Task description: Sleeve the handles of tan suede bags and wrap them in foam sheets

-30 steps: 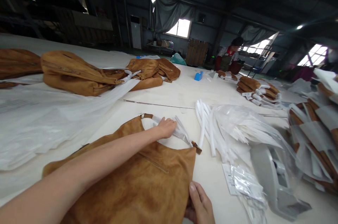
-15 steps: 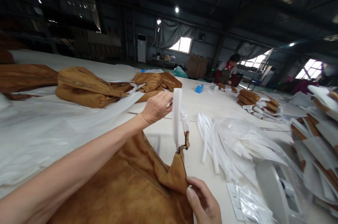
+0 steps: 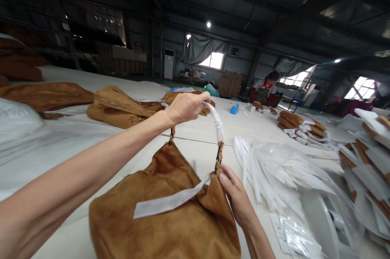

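A brown suede-like handbag (image 3: 164, 222) stands on the table in front of me. My left hand (image 3: 189, 106) is closed round the top of its handle (image 3: 217, 122), which is wrapped in white material, and holds it raised in an arch. My right hand (image 3: 236, 192) grips the bag's upper right corner, just below the metal ring (image 3: 217, 163); some of its fingertips are hidden behind the bag. From near that ring a flat white strip (image 3: 170, 205) hangs loose across the bag's front.
Right of the bag lie white foam tubes (image 3: 243, 157), a clear plastic bag of white strips (image 3: 274, 157) and small clear packets (image 3: 298, 234). More brown bags (image 3: 117, 106) rest at the left. Wrapped bags (image 3: 364, 173) are piled far right. A co-worker (image 3: 266, 90) stands beyond the table.
My left hand has gone from the white strip to the handle, now arched upward. The strip has dropped over the bag's front. My right hand has moved up the side towards the ring.
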The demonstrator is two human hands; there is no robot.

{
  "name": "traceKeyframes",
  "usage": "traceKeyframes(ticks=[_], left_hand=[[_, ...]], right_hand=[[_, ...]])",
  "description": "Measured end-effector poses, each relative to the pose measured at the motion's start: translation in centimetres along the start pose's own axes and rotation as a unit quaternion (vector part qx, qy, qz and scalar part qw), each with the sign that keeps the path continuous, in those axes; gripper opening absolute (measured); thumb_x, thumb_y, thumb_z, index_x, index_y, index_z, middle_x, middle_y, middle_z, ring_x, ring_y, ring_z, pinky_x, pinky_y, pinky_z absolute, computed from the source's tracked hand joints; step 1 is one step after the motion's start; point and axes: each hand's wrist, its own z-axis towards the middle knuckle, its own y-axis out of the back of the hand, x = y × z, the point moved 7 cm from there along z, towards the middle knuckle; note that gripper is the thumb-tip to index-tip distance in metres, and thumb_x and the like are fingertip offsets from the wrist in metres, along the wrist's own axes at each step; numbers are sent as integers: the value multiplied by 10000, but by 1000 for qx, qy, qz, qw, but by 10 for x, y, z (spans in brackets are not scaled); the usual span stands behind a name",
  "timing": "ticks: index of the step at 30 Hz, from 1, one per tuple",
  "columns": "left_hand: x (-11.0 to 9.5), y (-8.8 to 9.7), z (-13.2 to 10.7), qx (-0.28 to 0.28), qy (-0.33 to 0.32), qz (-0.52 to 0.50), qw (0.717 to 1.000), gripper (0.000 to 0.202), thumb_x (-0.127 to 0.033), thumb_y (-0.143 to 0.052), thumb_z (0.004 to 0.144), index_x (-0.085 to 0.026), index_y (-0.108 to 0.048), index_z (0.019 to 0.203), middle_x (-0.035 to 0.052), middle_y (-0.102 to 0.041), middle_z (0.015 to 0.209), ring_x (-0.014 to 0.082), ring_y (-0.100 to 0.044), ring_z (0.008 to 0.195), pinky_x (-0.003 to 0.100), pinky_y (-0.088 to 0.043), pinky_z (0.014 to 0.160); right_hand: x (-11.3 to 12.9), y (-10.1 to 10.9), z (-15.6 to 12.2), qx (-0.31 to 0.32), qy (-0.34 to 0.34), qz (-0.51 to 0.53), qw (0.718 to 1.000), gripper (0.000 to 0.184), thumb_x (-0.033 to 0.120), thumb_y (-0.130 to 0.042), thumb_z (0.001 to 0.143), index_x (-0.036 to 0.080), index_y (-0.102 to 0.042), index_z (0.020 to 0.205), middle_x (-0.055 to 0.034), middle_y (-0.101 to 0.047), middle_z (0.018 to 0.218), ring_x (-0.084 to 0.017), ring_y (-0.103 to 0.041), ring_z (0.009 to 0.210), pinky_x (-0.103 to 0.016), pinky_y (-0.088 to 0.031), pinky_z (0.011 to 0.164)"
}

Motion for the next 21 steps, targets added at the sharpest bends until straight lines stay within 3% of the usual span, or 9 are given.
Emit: traceKeyframes(ticks=[2, 5, 7, 10, 16, 19, 21], left_hand=[[-1, -4, -2, 22, 4, 9, 1000, 144, -286, -538, 928, -212, -630, 1010, 19, -719, 793, 208, -687, 714, 239, -394, 581], [-6, -6, -6, 10, 3, -11, 1000, 169, -282, -514, 936, -205, -634, 1026, 31, -731, 839, 214, -697, 766, 240, -399, 582], [-10, -6, -9, -6, 3, -28, 1000, 179, -279, -499, 934, -204, -636, 1022, 29, -733, 844, 208, -698, 770, 238, -412, 594], [-14, -3, -11, -28, 0, -56, 998, 189, -273, -488, 923, -206, -633, 1025, 27, -732, 853, 194, -692, 758, 238, -440, 639], [-10, -2, -16, -49, 4, -108, 993, 208, -258, -477, 893, -196, -623, 1026, 31, -709, 852, 175, -668, 731, 240, -458, 676], [-5, -4, -20, -53, 8, -147, 988, 203, -255, -477, 888, -191, -618, 1020, 36, -699, 888, 168, -661, 752, 241, -468, 707], [-3, -7, -22, -51, 13, -164, 985, 201, -269, -476, 896, -192, -616, 1019, 39, -698, 907, 167, -660, 765, 244, -473, 725]], right_hand=[[7, -5, 3, 27, 13, -34, 999, 528, 485, -734, 783, 221, -635, 1228, -82, -667, 1229, -264, -606, 1140, -380, -471, 982], [14, -9, 10, 96, 2, -71, 993, 629, 495, -770, 743, 227, -592, 1283, -86, -678, 1183, -260, -602, 1117, -375, -452, 961], [13, -9, 18, 151, -31, -60, 986, 698, 632, -647, 804, 216, -538, 1353, -104, -698, 1132, -265, -620, 1071, -403, -429, 956], [4, -9, 35, 227, -108, -25, 968, 826, 791, -322, 870, 174, -519, 1383, -128, -728, 1023, -267, -660, 967, -423, -418, 932], [-19, -27, 49, 340, -242, -15, 909, 994, 871, -179, 811, 96, -646, 1223, -99, -709, 652, -245, -675, 655, -357, -486, 734], [-18, -41, 53, 337, -222, 83, 911, 1017, 890, -173, 788, 82, -666, 1160, -150, -735, 773, -287, -699, 771, -408, -503, 783], [-20, -38, 61, 264, -179, 145, 937, 927, 863, -253, 808, 97, -686, 1098, -178, -734, 934, -306, -685, 922, -437, -501, 838]])
